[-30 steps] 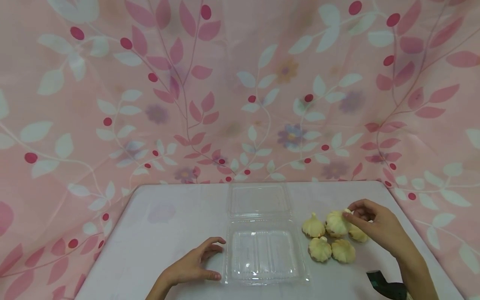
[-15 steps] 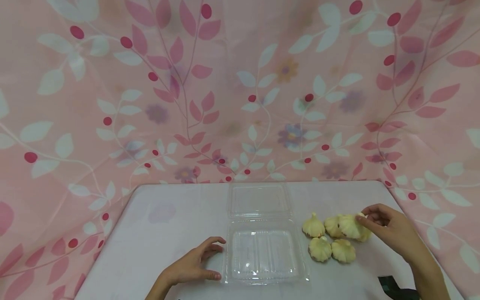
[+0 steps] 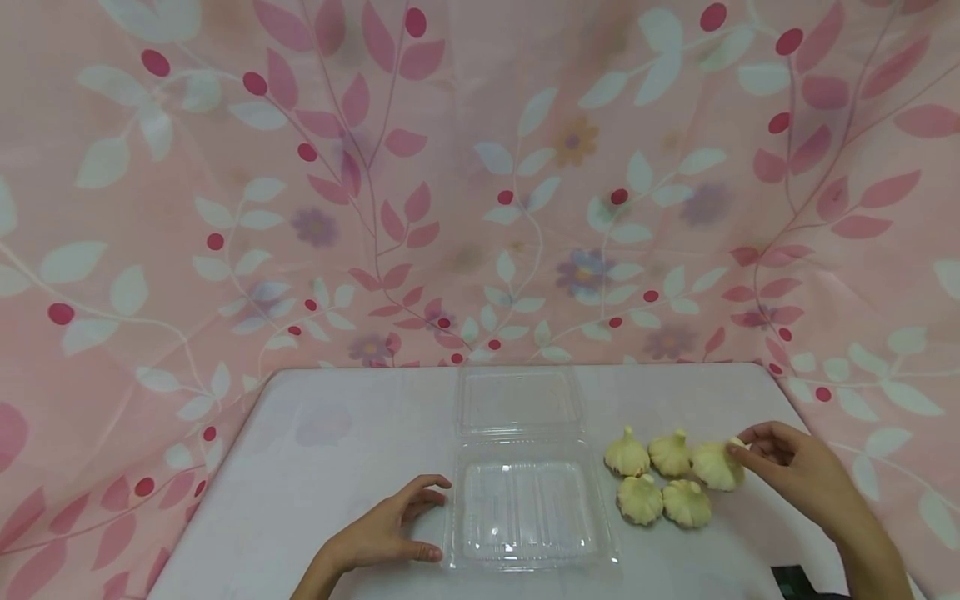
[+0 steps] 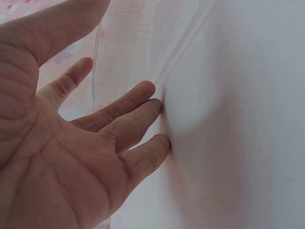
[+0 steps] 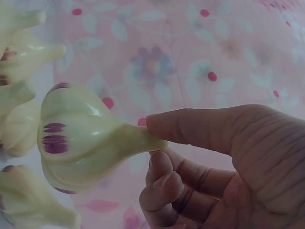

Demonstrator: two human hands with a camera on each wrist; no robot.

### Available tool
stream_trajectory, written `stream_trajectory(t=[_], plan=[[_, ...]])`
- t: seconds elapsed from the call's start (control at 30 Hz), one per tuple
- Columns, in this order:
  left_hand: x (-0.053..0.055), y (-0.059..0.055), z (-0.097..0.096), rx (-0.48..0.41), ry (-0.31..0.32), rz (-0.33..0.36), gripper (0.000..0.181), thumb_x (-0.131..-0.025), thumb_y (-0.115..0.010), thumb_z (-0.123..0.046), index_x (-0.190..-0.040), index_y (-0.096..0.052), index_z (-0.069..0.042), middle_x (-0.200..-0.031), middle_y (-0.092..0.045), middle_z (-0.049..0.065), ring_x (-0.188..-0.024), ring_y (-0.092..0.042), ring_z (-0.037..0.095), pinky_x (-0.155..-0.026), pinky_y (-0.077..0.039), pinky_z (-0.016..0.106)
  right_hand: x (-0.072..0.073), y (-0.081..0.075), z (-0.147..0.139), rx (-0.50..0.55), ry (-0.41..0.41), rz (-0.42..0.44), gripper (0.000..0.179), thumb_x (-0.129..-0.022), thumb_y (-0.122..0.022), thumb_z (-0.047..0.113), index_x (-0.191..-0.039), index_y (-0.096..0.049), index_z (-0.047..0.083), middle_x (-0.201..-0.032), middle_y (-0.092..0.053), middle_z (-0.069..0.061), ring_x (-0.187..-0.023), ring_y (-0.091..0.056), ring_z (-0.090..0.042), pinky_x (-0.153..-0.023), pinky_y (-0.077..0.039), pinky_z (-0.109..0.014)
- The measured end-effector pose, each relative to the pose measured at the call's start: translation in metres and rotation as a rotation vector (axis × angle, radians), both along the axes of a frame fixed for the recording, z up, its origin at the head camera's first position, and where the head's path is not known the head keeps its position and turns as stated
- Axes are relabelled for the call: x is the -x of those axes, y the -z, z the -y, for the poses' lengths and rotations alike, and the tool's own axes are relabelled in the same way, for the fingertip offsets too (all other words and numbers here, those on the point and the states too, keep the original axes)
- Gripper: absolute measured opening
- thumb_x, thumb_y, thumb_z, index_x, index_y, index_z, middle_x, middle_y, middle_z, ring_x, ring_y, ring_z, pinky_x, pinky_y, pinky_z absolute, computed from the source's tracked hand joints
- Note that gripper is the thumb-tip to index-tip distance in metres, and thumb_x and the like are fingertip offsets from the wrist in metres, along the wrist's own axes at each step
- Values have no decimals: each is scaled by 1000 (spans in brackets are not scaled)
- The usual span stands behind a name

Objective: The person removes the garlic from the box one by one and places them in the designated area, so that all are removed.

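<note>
My right hand pinches a garlic bulb by its stem, at the right end of a group of bulbs. In the right wrist view this bulb is cream with purple streaks, its stem between thumb and curled fingers. Several other garlic bulbs sit to its left, beside a clear plastic clamshell box lying open. At the box's left side, my left hand rests with fingers spread and relaxed. The left wrist view has its fingertips at the white table, nothing held.
The box's lid lies folded back toward the far edge of the white table. A floral pink cloth hangs behind the table. A dark strap shows by the right wrist.
My right hand has moved right and slightly toward the near side with the pinched garlic bulb, uncovering the bulb that stood behind it. The left hand has not moved.
</note>
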State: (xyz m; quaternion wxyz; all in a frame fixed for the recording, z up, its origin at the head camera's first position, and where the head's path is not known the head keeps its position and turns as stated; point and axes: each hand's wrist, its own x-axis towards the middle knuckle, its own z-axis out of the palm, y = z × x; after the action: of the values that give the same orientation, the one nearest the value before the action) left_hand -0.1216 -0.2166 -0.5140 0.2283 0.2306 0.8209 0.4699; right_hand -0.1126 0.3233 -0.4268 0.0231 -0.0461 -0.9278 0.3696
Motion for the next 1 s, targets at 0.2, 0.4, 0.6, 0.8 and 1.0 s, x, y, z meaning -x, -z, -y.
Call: stream_trajectory(t=[0.2, 0.4, 0.6, 0.8, 1.0], plan=[[0, 1, 1, -12, 6, 0, 83, -79, -84, -33, -145, -36, -24, -136, -55, 7, -130, -48, 26, -108, -36, 35, -3, 4, -7, -6, 13, 37, 45, -93, -68, 38, -109, -64, -4, -90, -64, -7, -70, -55, -8, -58, -48, -24], [0, 2, 1, -6, 7, -6, 83, -79, -84, -34, -146, -36, -24, -136, -55, 5, -130, -48, 24, -108, -35, 36, -4, 6, -13, -20, 21, 69, 49, -94, -67, 41, -111, -63, -5, -91, -65, -7, -70, -56, -7, -58, -48, -24], [0, 3, 1, -10, 5, 0, 83, -79, -84, -33, -146, -36, -24, -136, -55, 5, -130, -48, 24, -108, -36, 35, -7, 11, -16, -26, 25, 58, 45, -94, -68, 38, -109, -63, -5, -89, -64, -7, -69, -55, -6, -58, -48, -24], [0, 4, 1, -12, 7, -3, 83, -79, -84, -33, -145, -36, -25, -136, -55, 5, -130, -48, 24, -108, -35, 34, -8, 17, -21, -36, 20, 76, 45, -94, -68, 38, -108, -64, -4, -88, -64, -6, -70, -54, -6, -58, -47, -24], [0, 2, 1, -7, 8, -11, 83, -78, -84, -34, -145, -36, -26, -136, -55, 6, -130, -48, 25, -108, -35, 34, -7, 23, -24, -44, -4, 156, 45, -94, -67, 40, -110, -63, -2, -84, -62, -5, -69, -51, -10, -57, -42, -26]])
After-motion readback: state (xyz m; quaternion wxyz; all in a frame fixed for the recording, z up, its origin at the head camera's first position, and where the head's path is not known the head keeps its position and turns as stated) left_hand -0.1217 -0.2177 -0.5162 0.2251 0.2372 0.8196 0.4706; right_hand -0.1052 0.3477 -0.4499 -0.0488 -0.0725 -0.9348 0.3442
